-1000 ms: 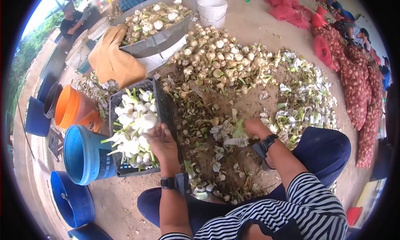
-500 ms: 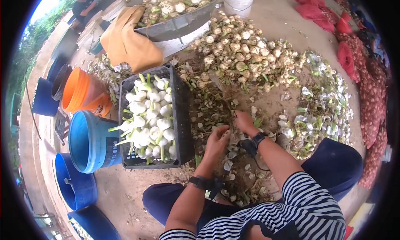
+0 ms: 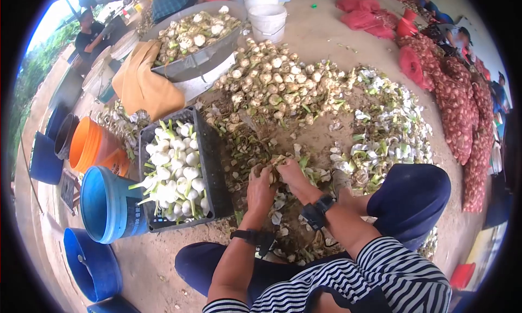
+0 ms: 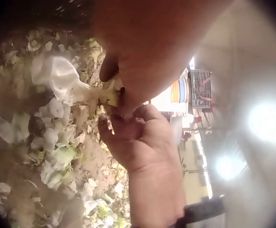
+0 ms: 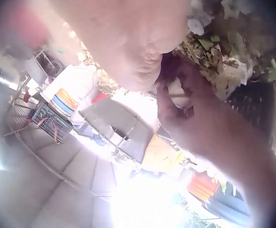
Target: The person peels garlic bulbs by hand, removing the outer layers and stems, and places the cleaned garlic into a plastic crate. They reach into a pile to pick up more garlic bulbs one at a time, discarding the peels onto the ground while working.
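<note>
In the head view my left hand (image 3: 262, 191) and right hand (image 3: 293, 177) meet low over the littered ground. Between their fingers is a brownish, unpeeled garlic bulb (image 3: 273, 173), mostly hidden. Left fingers curl round it while the right thumb and fingers pinch at its top. The left wrist view has my left hand (image 4: 142, 57) large and close, with the right hand (image 4: 150, 147) below it. My right hand (image 5: 123, 42) fills the top of the right wrist view, fingers against the left hand (image 5: 209, 118). Peeled white garlic bulbs (image 3: 174, 169) with green stems fill a black crate (image 3: 215, 166) at the left.
Unpeeled garlic (image 3: 283, 79) is heaped ahead, beside a grey tub (image 3: 201, 60) holding more. Peeled skins (image 3: 389, 123) lie at the right, near red mesh sacks (image 3: 457, 106). Blue (image 3: 103, 204) and orange buckets (image 3: 89, 144) line the left. Other people sit further off.
My left hand has left the crate's white bulbs and come right to join the right hand. The right hand's green and white leafy scrap is gone; both hands now hold a brownish bulb.
</note>
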`<state>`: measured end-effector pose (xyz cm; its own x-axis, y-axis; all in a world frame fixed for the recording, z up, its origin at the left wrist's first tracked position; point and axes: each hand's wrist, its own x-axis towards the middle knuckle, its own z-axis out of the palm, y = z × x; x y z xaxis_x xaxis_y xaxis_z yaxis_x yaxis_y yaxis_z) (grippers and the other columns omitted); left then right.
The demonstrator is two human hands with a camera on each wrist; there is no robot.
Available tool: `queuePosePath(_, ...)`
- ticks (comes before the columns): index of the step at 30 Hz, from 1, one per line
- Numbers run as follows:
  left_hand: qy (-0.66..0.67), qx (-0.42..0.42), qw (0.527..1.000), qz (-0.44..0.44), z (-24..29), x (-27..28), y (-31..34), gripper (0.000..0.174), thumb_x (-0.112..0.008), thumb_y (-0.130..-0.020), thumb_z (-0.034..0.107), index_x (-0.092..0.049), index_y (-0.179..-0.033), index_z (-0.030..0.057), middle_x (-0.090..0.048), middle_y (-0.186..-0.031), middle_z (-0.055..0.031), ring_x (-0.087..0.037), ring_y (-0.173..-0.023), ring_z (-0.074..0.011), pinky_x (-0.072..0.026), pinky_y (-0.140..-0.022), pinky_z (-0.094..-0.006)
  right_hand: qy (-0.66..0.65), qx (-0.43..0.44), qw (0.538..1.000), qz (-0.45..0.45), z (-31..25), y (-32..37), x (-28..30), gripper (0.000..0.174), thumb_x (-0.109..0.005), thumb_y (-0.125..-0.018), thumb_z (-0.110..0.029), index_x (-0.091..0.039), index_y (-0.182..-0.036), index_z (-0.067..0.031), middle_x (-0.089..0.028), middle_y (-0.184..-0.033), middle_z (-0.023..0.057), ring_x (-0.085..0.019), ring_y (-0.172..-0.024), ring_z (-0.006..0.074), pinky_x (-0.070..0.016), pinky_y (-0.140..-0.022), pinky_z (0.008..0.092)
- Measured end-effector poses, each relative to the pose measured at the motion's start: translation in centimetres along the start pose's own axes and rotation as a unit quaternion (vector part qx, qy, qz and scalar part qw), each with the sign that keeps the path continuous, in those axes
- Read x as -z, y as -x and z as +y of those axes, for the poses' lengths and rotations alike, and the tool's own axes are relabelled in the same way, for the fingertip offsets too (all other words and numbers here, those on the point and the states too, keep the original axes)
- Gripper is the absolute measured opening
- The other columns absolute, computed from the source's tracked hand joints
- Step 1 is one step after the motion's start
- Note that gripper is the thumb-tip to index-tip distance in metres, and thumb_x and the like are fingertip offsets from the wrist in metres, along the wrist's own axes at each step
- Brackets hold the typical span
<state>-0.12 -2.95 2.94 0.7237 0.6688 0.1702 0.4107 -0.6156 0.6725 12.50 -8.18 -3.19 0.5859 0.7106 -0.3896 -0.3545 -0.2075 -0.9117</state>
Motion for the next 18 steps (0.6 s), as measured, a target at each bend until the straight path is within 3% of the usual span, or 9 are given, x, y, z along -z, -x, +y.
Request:
queuePosePath(2, 0.069, -0.012, 0.998, 0.007, -0.1, 0.5, -0.1, 0.045, -0.070, -0.077, 0.004, -0.057, -0.119, 0.0082, -0.055, -0.119, -0.0137, -0.059, -0.102, -0.0319, -0.0479, -0.085, -0.0388, -0.032, 0.041, 0.998, -0.020, -0.8, 0.7, 0.4, 0.026, -0.049, -0.085, -0.003, -0.063, -0.107, -0.0017, -0.064, -0.093, 0.0046, -0.059, -0.082, 0.0134, -0.0479, -0.073, 0.0300)
queuePosePath(3, 0.219, 0.044, 0.974, -0.032, -1.0, 0.6, -0.5, 0.044, -0.069, -0.078, 0.003, -0.056, -0.120, 0.0083, -0.054, -0.119, -0.0116, -0.059, -0.102, -0.0284, -0.0487, -0.085, -0.0368, -0.032, 0.080, 0.996, -0.024, -1.7, 1.3, 0.5, 0.026, -0.048, -0.085, -0.003, -0.062, -0.107, -0.0015, -0.064, -0.093, 0.0043, -0.059, -0.083, 0.0134, -0.0478, -0.073, 0.0297)
queuePosePath(5, 0.497, 0.155, 0.847, -0.110, -2.4, 0.6, -1.2, 0.043, -0.067, -0.082, 0.002, -0.053, -0.122, 0.0086, -0.052, -0.120, -0.0075, -0.058, -0.102, -0.0213, -0.0503, -0.083, -0.0329, 0.032, 0.134, 0.990, -0.023, -3.2, 2.4, 0.9, 0.028, -0.049, -0.085, -0.004, -0.061, -0.109, 0.0000, -0.065, -0.094, 0.0063, -0.060, -0.083, 0.0145, -0.0480, -0.074, 0.0301)
queuePosePath(8, 0.585, 0.188, 0.786, -0.075, -1.8, 0.7, -1.1, 0.029, -0.057, -0.091, 0.002, -0.054, -0.119, 0.0082, -0.057, -0.114, -0.0035, -0.058, -0.102, -0.0144, -0.0537, -0.080, -0.0305, 0.192, 0.148, 0.970, -0.007, -5.5, 3.7, 1.4, 0.032, -0.051, -0.084, -0.006, -0.058, -0.114, 0.0023, -0.067, -0.097, 0.0117, -0.062, -0.086, 0.0173, -0.0485, -0.077, 0.0318)
queuePosePath(10, 0.619, 0.195, 0.757, -0.074, -1.2, 0.8, -1.3, 0.028, -0.054, -0.093, 0.003, -0.053, -0.120, 0.0074, -0.057, -0.115, -0.0041, -0.060, -0.099, -0.0168, -0.0552, -0.078, -0.0331, 0.258, 0.117, 0.959, 0.000, -6.9, 4.3, 1.7, 0.034, -0.051, -0.084, -0.007, -0.057, -0.117, 0.0020, -0.067, -0.100, 0.0129, -0.063, -0.091, 0.0184, -0.0486, -0.080, 0.0326)
queuePosePath(13, 0.702, 0.220, 0.673, -0.080, -0.4, 1.7, -1.4, 0.024, -0.049, -0.097, 0.011, -0.053, -0.120, 0.0072, -0.059, -0.114, -0.0051, -0.062, -0.096, -0.0195, -0.0562, -0.075, -0.0337, 0.180, 0.186, 0.966, -0.024, -7.2, 4.6, 1.9, 0.033, -0.049, -0.084, -0.004, -0.058, -0.115, 0.0008, -0.066, -0.103, 0.0070, -0.060, -0.090, 0.0128, -0.0472, -0.078, 0.0283)
queuePosePath(14, 0.733, 0.229, 0.635, -0.084, -0.2, 2.1, -1.5, 0.024, -0.047, -0.098, 0.014, -0.053, -0.120, 0.0073, -0.059, -0.114, -0.0055, -0.063, -0.094, -0.0203, -0.0564, -0.074, -0.0334, 0.208, 0.195, 0.958, -0.031, -7.6, 5.0, 1.9, 0.034, -0.049, -0.085, -0.004, -0.057, -0.117, 0.0003, -0.065, -0.106, 0.0070, -0.060, -0.093, 0.0129, -0.0468, -0.080, 0.0283)
queuePosePath(16, 0.740, 0.256, 0.611, -0.118, -1.6, 1.9, -1.7, 0.025, -0.042, -0.100, 0.021, -0.053, -0.117, 0.0070, -0.061, -0.108, -0.0075, -0.063, -0.092, -0.0216, -0.0539, -0.068, -0.0324, 0.264, 0.211, 0.940, -0.045, -8.1, 5.9, 2.0, 0.037, -0.047, -0.086, -0.003, -0.055, -0.121, -0.0008, -0.064, -0.113, 0.0072, -0.059, -0.099, 0.0131, -0.0460, -0.084, 0.0283)
queuePosePath(18, 0.746, 0.275, 0.595, -0.118, -2.1, 1.5, -2.0, 0.029, -0.038, -0.102, 0.027, -0.053, -0.115, 0.0067, -0.063, -0.104, -0.0086, -0.063, -0.089, -0.0220, -0.0519, -0.063, -0.0316, 0.113, 0.190, 0.970, -0.102, -6.8, 5.4, 2.2, 0.038, -0.049, -0.088, -0.004, -0.052, -0.126, -0.0028, -0.061, -0.118, 0.0066, -0.057, -0.104, 0.0139, -0.0441, -0.089, 0.0280)
